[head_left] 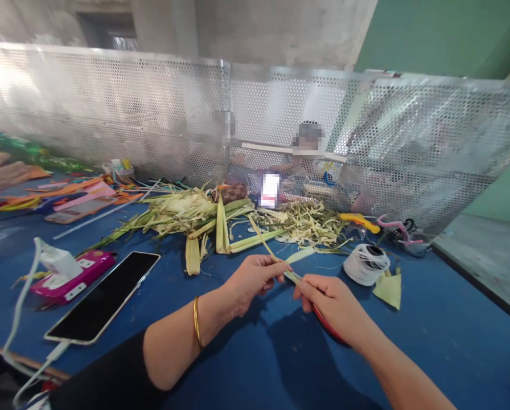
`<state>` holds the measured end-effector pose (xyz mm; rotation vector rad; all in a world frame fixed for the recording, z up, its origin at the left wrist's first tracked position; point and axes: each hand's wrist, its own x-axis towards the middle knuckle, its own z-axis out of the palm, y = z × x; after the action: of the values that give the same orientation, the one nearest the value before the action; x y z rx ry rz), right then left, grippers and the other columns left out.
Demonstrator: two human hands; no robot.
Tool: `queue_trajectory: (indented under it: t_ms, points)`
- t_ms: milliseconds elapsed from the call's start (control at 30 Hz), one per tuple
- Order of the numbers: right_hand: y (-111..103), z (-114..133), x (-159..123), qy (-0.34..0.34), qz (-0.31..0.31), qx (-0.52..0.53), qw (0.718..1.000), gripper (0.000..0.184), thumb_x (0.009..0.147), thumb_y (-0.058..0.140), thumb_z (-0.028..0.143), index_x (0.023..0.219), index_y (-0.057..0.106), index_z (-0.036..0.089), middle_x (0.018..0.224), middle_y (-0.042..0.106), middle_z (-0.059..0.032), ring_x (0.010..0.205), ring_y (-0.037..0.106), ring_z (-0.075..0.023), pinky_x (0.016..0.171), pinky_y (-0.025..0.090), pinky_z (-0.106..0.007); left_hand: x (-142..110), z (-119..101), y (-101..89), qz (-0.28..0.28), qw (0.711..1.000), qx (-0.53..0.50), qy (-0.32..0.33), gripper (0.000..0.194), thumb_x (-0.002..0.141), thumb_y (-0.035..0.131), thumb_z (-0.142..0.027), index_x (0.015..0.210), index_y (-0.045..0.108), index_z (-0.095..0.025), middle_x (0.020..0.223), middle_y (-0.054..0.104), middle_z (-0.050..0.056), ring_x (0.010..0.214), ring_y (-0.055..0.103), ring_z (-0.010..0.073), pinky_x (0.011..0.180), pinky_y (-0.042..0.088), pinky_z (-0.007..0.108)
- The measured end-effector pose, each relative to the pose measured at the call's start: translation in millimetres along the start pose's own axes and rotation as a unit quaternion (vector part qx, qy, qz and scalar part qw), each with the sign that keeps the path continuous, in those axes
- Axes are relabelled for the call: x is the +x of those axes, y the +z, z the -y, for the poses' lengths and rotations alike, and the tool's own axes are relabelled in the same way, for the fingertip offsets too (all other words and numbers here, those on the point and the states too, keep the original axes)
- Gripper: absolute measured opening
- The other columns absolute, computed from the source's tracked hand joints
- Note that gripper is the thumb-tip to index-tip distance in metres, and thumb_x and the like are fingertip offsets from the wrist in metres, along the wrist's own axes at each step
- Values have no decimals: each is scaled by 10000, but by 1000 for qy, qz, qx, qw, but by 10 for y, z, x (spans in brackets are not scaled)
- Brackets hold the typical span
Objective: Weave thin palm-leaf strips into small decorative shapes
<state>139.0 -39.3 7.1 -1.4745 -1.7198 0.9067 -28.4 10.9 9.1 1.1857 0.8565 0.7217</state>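
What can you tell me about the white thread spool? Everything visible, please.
The spool is squat and rounded, wound with white strands that look like thread or string, some crossing loosely near the top. Its dark core shows at the upper end. It sits on the blue table, beyond the right hand, which does not touch it. A pale green leaf piece lies right beside it; contact is unclear.

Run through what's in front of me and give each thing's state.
Left hand: closed, pinching leaf strip
Right hand: closed around red-handled tool
Phone: screen dark, cable plugged in
Far screen: lit
Pink power strip: white charger plugged in
Thread spool: wound with white thread
Shredded leaves: loosely heaped
Bracelet: worn on left forearm
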Motion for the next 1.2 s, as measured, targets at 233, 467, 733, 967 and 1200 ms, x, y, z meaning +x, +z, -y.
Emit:
queue_trajectory:
  t_ms: [233, 467, 733, 967, 1200]
  points:
    - [87, -80, 86, 91, -96, 325, 936, 419, 580, 756, 545, 660, 631, 153, 572, 564, 4, 526, 472, -116, 518, 372, -253, -18, 1, 20, 89, 995, 24, -43, 390, 754, 569, -514, 785, 609, -128, 573, 539, -34, 394, 264, 30, 416, 107, 226]
    - [129, -112, 79, 41, -149, 258, 954, 360, 680, 703, 494, 570, 577, 176, 503, 520, 21, 511, 456, -125, 516, 353, -259, -11, 35, 45, 55, 997, 32, -48, 291, 674, 689, -396, 802, 644, -139, 501, 496, -57, 387, 292, 33, 420, 126, 227]
    - [100, -114, 81, 29, -183, 244, 952, 364, 698, 673, 510, 571, 571, 185, 495, 488, 34, 484, 437, -114, 487, 336, -252, -1, 46, 25, 77, 997, 25, -10, 289, 633, 725, -380, 762, 673, -127, 491, 517, -33, 413, 276, 45, 440, 109, 248]
    - [51, -114, 93, 15, -162, 286, 944, 362, 673, 703, 511, 589, 596, 175, 521, 514, 32, 523, 454, -107, 533, 364, -242, -8, 2, 11, 83, 996, 12, -9, 433, 779, 541, -499, 840, 695, -100, 592, 591, 20, 425, 255, 48, 439, 116, 240]
    - [79, -86, 93, 20, -163, 273, 948, 337, 676, 696, 488, 594, 615, 172, 493, 515, 34, 496, 454, -105, 523, 360, -244, -16, 60, 57, 47, 996, 79, 16, 323, 655, 697, -393, 834, 688, -125, 534, 541, -30, 456, 345, 55, 459, 205, 218]
